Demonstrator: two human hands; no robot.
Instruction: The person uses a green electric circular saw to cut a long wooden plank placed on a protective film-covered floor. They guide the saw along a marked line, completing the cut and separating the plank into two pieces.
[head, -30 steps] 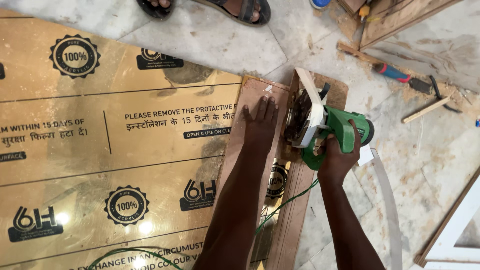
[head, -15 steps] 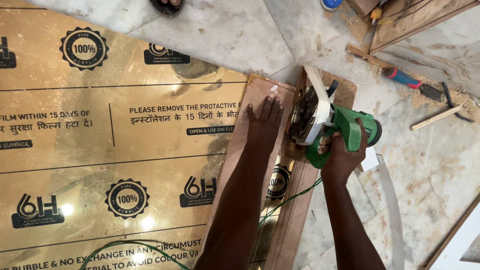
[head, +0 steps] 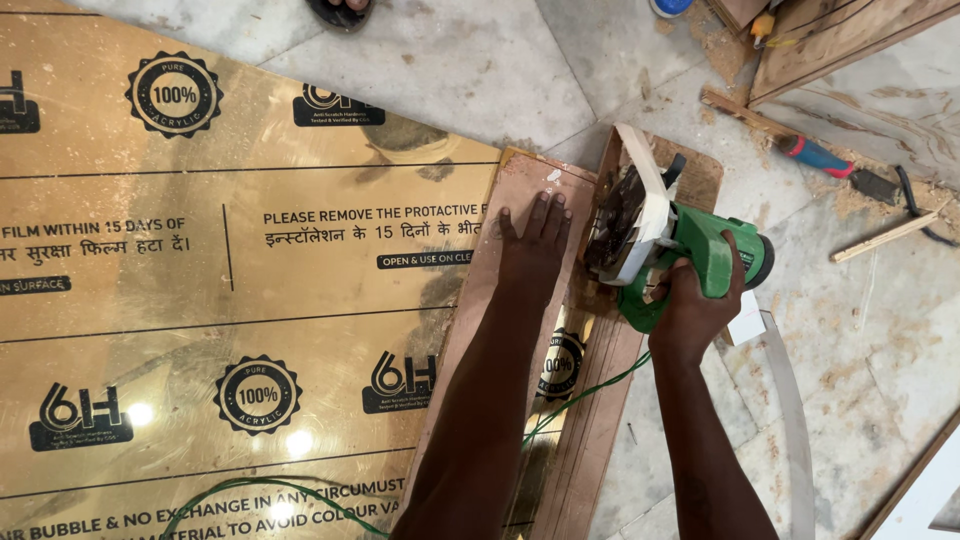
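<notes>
My left hand (head: 533, 245) lies flat, fingers spread, on a long reddish wooden strip (head: 520, 185) that rests along the right edge of a large gold acrylic sheet (head: 200, 290). My right hand (head: 695, 300) grips the handle of a green hand-held circular saw (head: 690, 250), whose pale guard and blade sit just right of the strip. A second wooden board (head: 600, 420) runs under the saw. The saw's green cable (head: 580, 395) trails back between my forearms.
The stone floor is dusted with sawdust. A red-handled tool (head: 835, 165), a thin wooden stick (head: 885, 238) and wooden panels (head: 840, 40) lie at the upper right. Another person's sandalled foot (head: 340, 10) shows at the top edge. A pale strip (head: 790, 400) curves at right.
The view has drifted so the sheet, strip and saw sit lower in the picture. Both hands keep the same hold; the saw looks to stay at the strip's far end.
</notes>
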